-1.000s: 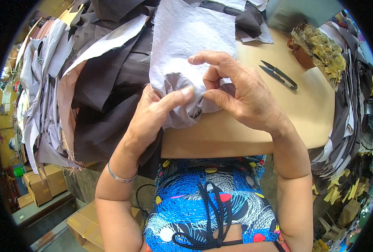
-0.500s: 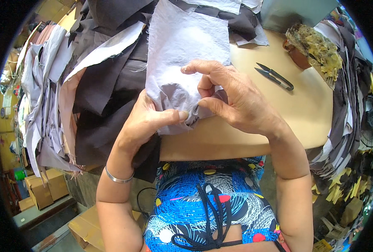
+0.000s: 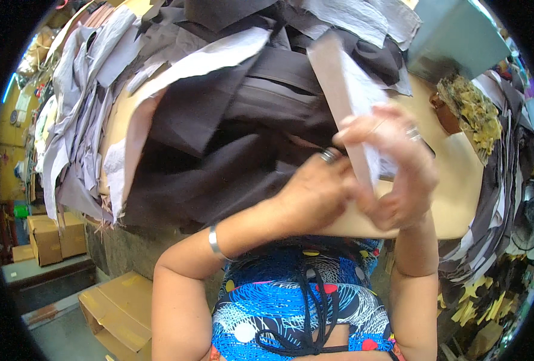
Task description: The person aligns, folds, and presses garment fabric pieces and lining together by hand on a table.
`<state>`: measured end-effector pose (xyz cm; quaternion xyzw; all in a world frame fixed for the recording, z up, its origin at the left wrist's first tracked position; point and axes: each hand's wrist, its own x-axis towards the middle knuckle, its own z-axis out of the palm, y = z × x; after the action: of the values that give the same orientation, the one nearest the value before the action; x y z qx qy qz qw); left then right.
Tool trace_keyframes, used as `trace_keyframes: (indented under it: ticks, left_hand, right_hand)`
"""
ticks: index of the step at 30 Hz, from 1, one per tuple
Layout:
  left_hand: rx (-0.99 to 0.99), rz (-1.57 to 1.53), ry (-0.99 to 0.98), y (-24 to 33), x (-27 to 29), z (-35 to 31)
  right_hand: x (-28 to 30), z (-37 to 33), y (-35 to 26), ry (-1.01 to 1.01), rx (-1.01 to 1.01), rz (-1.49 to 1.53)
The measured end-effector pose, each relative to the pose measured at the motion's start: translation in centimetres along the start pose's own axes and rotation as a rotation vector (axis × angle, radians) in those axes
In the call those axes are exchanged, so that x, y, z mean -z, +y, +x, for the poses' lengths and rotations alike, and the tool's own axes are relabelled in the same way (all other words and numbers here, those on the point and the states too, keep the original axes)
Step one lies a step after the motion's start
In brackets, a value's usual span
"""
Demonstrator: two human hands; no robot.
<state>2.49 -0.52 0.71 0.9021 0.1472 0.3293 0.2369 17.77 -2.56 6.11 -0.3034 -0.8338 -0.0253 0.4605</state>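
Gripping grey fabric piece [image 3: 348, 99] (both hands [image 3: 363, 180])

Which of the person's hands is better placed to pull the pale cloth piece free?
The right hand: its fingers wrap the pale cloth piece and hold it upright, while the left hand only pinches its lower edge.
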Motion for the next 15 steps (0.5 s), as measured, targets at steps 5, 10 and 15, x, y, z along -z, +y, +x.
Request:
trace_keyframes:
  ticks: [5, 10, 15]
  left_hand:
    - [0.029, -0.04, -0.238, 2.3, 5.6, -0.8]
    - [0.311, 0.799, 0.373, -1.4, 14.2, -1.0]
    - [0.251, 0.928, 0.082, -3.5, 13.3, -5.2]
  right_hand:
    - [-1.3, -0.9, -0.4, -0.381, -0.387, -0.181]
    - [-0.4, -1.2, 0.1, -0.496, -0.615, -0.56]
    - [-1.1, -1.5, 0.6, -0.449, -0.553, -0.678]
